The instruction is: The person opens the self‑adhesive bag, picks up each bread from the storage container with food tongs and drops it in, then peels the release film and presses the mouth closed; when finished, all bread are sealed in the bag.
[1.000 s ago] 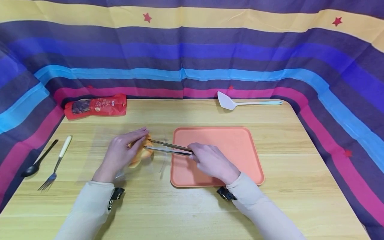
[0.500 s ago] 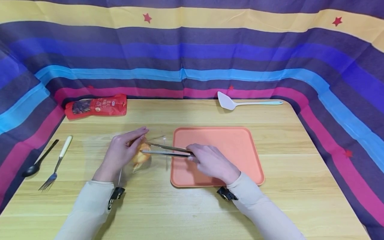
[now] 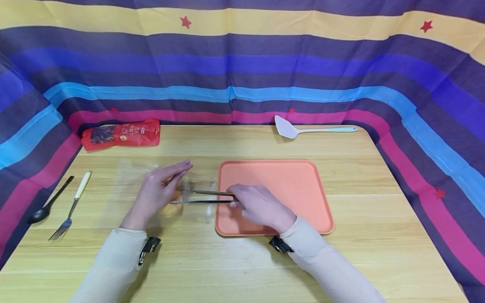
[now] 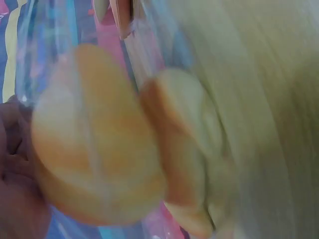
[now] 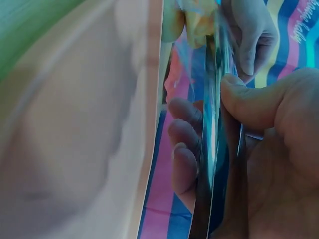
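My left hand (image 3: 157, 185) pinches a clear plastic bag (image 3: 123, 185) lying left of the tray. Inside are bread rolls (image 3: 172, 208), partly hidden under this hand. Up close in the left wrist view, a golden bread roll (image 4: 99, 134) fills the middle, with more bread (image 4: 182, 144) beside it, blurred. My right hand (image 3: 261, 206) grips metal tongs (image 3: 212, 193) over the tray's left side. Their two arms stand apart and point left, with tips at the bread. Whether the tips touch it, I cannot tell. Thumb and fingers wrap the tongs (image 5: 212, 129) in the right wrist view.
A pink tray (image 3: 280, 172) lies under and around my right hand. At the table's left are a black spoon (image 3: 39, 215) and a fork (image 3: 78, 191) with a white handle. A red food pouch (image 3: 140, 134) and a white spatula (image 3: 288, 128) lie along the back edge.
My right hand has moved slightly left, carrying the tongs further toward the bread. The bread has shifted under my left hand, and the bag's mouth has changed shape.
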`<control>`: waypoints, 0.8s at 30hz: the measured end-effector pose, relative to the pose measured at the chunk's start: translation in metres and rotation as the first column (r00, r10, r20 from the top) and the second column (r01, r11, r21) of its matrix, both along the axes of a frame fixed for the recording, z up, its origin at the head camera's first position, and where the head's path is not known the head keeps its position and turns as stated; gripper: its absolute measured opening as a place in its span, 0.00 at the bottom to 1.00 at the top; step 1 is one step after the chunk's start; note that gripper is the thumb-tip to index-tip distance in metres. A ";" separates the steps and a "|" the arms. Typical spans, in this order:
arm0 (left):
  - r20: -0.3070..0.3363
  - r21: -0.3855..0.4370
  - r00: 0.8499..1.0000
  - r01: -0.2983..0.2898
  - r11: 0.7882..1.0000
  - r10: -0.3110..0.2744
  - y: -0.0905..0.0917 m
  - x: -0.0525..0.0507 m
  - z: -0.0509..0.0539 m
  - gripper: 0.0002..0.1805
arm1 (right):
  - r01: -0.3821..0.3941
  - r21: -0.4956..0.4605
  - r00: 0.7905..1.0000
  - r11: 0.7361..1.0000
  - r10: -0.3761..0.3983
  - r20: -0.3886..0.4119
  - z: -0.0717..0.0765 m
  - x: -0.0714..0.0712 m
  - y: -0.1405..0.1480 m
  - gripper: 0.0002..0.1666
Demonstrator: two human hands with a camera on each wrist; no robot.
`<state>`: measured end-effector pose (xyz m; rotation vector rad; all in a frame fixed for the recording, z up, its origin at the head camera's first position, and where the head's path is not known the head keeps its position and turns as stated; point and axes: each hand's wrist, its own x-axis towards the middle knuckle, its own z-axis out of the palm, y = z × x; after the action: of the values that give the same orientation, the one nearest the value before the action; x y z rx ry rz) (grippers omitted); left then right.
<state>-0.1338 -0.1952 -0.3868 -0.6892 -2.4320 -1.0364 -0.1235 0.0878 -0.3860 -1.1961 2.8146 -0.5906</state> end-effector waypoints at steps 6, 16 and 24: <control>-0.013 0.018 1.000 0.014 1.000 -0.014 0.000 0.000 -0.001 0.21 | -0.046 -0.003 0.999 0.999 0.045 -0.009 -0.001 0.000 -0.003 0.07; 0.025 -0.002 1.000 -0.011 1.000 0.011 -0.003 0.002 -0.001 0.18 | -0.004 0.059 0.999 0.998 0.002 0.040 0.007 0.000 0.008 0.17; 0.086 0.003 0.995 -0.046 0.999 0.045 -0.007 0.003 0.001 0.17 | 0.020 0.053 0.999 0.998 -0.021 0.025 0.015 0.002 0.026 0.19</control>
<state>-0.1307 -0.2026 -0.3857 -0.5966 -2.5047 -1.0743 -0.1219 0.1136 -0.3711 -1.1439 2.8054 -0.5247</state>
